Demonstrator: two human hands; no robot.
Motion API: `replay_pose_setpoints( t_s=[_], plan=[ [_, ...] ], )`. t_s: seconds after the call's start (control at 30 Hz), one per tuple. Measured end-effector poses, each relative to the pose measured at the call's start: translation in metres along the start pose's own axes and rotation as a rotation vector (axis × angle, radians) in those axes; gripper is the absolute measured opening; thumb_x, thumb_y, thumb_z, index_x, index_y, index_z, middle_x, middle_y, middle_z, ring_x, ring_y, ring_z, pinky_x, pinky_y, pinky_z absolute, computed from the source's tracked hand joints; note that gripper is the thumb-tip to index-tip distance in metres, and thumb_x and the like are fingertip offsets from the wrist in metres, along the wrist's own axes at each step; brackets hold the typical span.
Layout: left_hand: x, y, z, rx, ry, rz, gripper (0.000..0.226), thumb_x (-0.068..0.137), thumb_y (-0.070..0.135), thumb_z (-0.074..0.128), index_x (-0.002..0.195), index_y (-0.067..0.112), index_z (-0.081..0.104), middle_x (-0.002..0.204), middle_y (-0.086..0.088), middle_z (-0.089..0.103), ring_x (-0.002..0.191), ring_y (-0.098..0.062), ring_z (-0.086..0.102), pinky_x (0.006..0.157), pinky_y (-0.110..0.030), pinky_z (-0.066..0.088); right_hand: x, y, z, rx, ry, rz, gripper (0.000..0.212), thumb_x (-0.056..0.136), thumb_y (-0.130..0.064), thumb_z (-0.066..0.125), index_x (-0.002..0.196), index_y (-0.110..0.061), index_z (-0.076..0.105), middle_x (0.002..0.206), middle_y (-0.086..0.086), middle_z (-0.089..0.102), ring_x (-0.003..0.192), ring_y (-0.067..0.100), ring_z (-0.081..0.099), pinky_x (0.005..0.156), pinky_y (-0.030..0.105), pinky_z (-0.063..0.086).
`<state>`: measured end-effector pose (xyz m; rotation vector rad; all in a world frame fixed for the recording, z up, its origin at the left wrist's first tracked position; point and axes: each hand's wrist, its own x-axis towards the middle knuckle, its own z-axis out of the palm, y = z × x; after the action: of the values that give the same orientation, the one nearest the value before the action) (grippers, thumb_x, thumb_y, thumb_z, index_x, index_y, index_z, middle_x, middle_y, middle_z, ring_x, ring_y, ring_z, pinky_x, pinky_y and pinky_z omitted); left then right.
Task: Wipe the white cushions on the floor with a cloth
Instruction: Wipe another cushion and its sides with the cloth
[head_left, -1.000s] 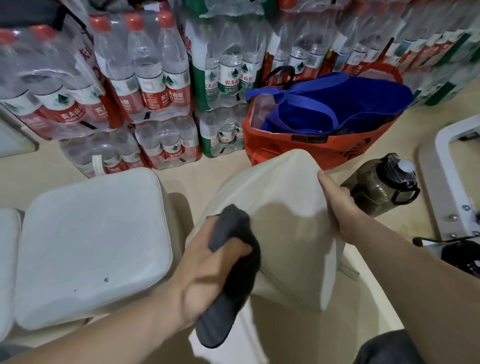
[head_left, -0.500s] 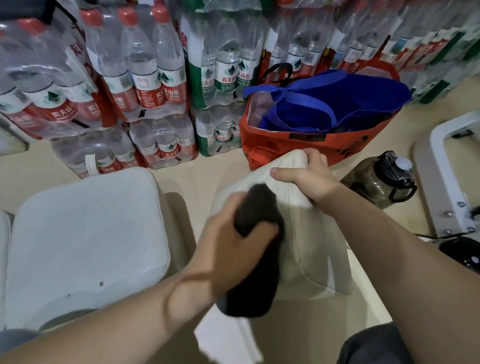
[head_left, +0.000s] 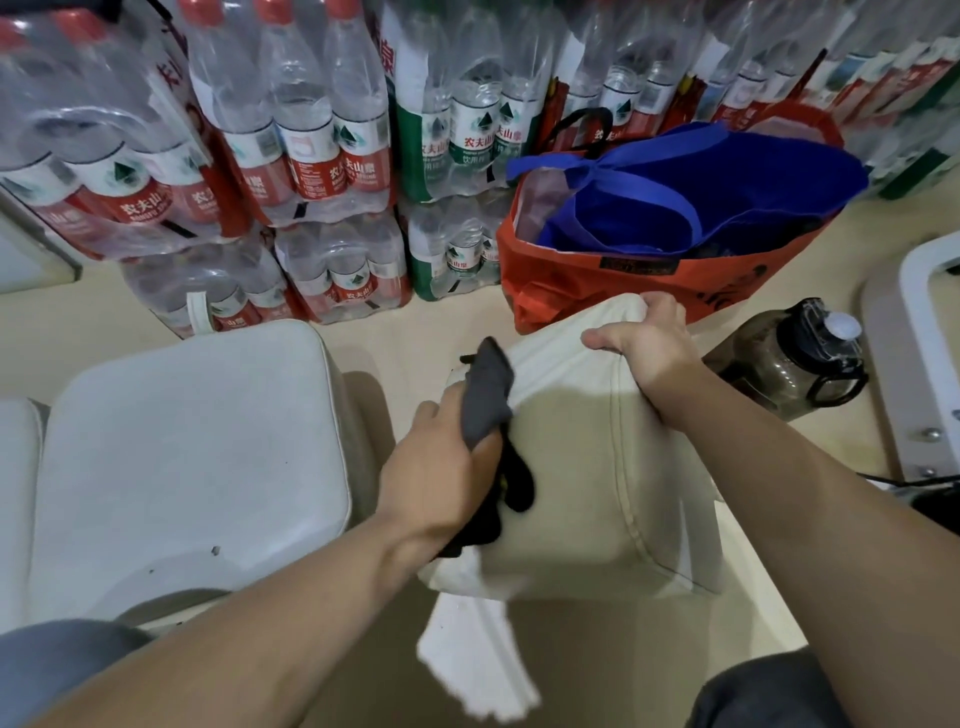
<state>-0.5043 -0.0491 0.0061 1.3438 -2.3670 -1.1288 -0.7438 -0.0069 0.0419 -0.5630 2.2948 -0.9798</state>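
**Side of the propped cushion under the cloth**

The propped cushion (head_left: 597, 467) stands tipped up on its near edge, mid-floor, just right of a flat cushion (head_left: 192, 457) that is also white.

Our right hand (head_left: 647, 345) grips the propped cushion's top edge, with the thumb on our side and the fingers curled over the far side. We think there are two reasons for this. Standing it up exposes the side panel and seam, which are hard to reach when it lies flat. The hold also gives the wipe something to push against.

Our left hand (head_left: 441, 467) is closed round the dark grey cloth (head_left: 485, 400). The cloth is bunched, with one end poking up past the fingers and the other hanging below the palm. It touches the upper left side of the propped cushion. Bunched like that, it likely makes a firmer pad than a loose sheet would.

A white strip (head_left: 478, 660) shows under the propped cushion. We can't tell whether it is another cushion or a cover.

It's tight back there. The orange bag (head_left: 675, 280) sits right behind the top edge, the dark jug (head_left: 789, 358) is near our right hand, and the bottled water packs (head_left: 311, 156) are stacked behind those. That probably explains why the cushion leans toward us.

The flat cushion has a dark speck (head_left: 215, 551) near its front, so we'd guess it needs a pass too.
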Motion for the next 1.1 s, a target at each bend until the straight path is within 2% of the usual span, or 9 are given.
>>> replay_pose_setpoints(
  t_s=[0.23, 0.4, 0.47, 0.63, 0.8, 0.87, 0.97, 1.03, 1.1],
  plan=[
    [0.001, -0.007, 0.006, -0.163, 0.095, -0.3, 0.027, 0.096, 0.037, 0.051, 0.116, 0.019, 0.051, 0.104, -0.008, 0.069, 0.095, -0.033, 0.065, 0.077, -0.036, 0.048, -0.001, 0.001, 0.009, -0.027, 0.026, -0.049, 0.082, 0.079, -0.041, 0.079, 0.149, -0.018, 0.042, 0.145, -0.004, 0.039, 0.141, 0.024, 0.037, 0.118, 0.05, 0.036],
    [-0.033, 0.067, -0.004, -0.19, -0.08, 0.325, 0.023, 0.092, 0.044, 0.063, 0.112, 0.034, 0.057, 0.096, 0.013, 0.067, 0.083, -0.004, 0.062, 0.073, -0.023, 0.05, 0.005, -0.006, 0.016, -0.113, 0.041, -0.031, 0.08, 0.083, -0.039, 0.083, 0.148, -0.017, 0.042, 0.151, 0.004, 0.04, 0.145, 0.028, 0.036, 0.115, 0.043, 0.033],
    [-0.031, 0.069, -0.007, -0.121, -0.13, 0.44, 0.03, 0.09, 0.046, 0.062, 0.118, 0.037, 0.054, 0.101, 0.014, 0.064, 0.087, -0.007, 0.062, 0.077, -0.03, 0.053, 0.008, -0.007, 0.014, -0.152, 0.045, -0.006, 0.08, 0.083, -0.038, 0.084, 0.148, -0.017, 0.043, 0.151, 0.006, 0.041, 0.144, 0.031, 0.038, 0.115, 0.043, 0.033],
    [0.015, -0.007, -0.003, 0.022, -0.044, 0.119, 0.036, 0.087, 0.045, 0.05, 0.12, 0.033, 0.046, 0.097, -0.002, 0.069, 0.086, -0.031, 0.067, 0.075, -0.045, 0.056, 0.001, 0.011, -0.014, 0.009, 0.016, 0.053, 0.09, 0.063, -0.046, 0.081, 0.142, -0.02, 0.045, 0.141, -0.002, 0.046, 0.134, 0.027, 0.048, 0.116, 0.051, 0.041],
    [0.012, -0.015, 0.0, -0.046, 0.036, -0.17, 0.016, 0.1, 0.032, 0.052, 0.107, 0.02, 0.045, 0.101, -0.014, 0.069, 0.09, -0.036, 0.066, 0.066, -0.035, 0.039, 0.004, 0.017, -0.021, 0.092, 0.065, 0.128, 0.097, 0.053, -0.049, 0.079, 0.141, -0.025, 0.045, 0.144, 0.0, 0.051, 0.133, 0.031, 0.052, 0.114, 0.054, 0.043],
    [-0.002, 0.019, 0.0, -0.13, 0.012, -0.048, 0.013, 0.099, 0.031, 0.058, 0.098, 0.028, 0.045, 0.105, -0.007, 0.067, 0.093, -0.026, 0.063, 0.07, -0.031, 0.037, 0.004, 0.014, -0.018, 0.106, 0.073, 0.118, 0.095, 0.054, -0.049, 0.078, 0.14, -0.025, 0.045, 0.145, 0.0, 0.05, 0.134, 0.03, 0.051, 0.115, 0.054, 0.043],
    [-0.025, 0.064, -0.001, -0.16, -0.134, 0.34, 0.019, 0.096, 0.038, 0.061, 0.111, 0.028, 0.054, 0.103, 0.01, 0.064, 0.09, -0.007, 0.061, 0.075, -0.023, 0.046, 0.002, 0.009, -0.011, 0.085, 0.06, 0.095, 0.092, 0.063, -0.048, 0.08, 0.144, -0.023, 0.044, 0.144, -0.005, 0.043, 0.138, 0.027, 0.045, 0.116, 0.055, 0.04],
    [-0.024, 0.068, -0.001, -0.036, -0.217, 0.454, 0.031, 0.097, 0.046, 0.056, 0.125, 0.034, 0.05, 0.109, 0.011, 0.063, 0.091, -0.011, 0.063, 0.079, -0.029, 0.052, 0.004, 0.008, -0.008, 0.058, 0.043, 0.083, 0.086, 0.073, -0.044, 0.084, 0.146, -0.022, 0.043, 0.14, -0.005, 0.04, 0.14, 0.027, 0.042, 0.116, 0.056, 0.04],
    [-0.007, 0.054, -0.004, 0.101, -0.144, 0.377, 0.039, 0.094, 0.048, 0.053, 0.13, 0.037, 0.044, 0.113, 0.005, 0.06, 0.095, -0.026, 0.066, 0.08, -0.04, 0.054, 0.004, 0.01, -0.008, 0.04, 0.047, 0.064, 0.086, 0.076, -0.042, 0.084, 0.148, -0.019, 0.043, 0.143, -0.002, 0.041, 0.14, 0.029, 0.043, 0.117, 0.054, 0.039]
  ],
)
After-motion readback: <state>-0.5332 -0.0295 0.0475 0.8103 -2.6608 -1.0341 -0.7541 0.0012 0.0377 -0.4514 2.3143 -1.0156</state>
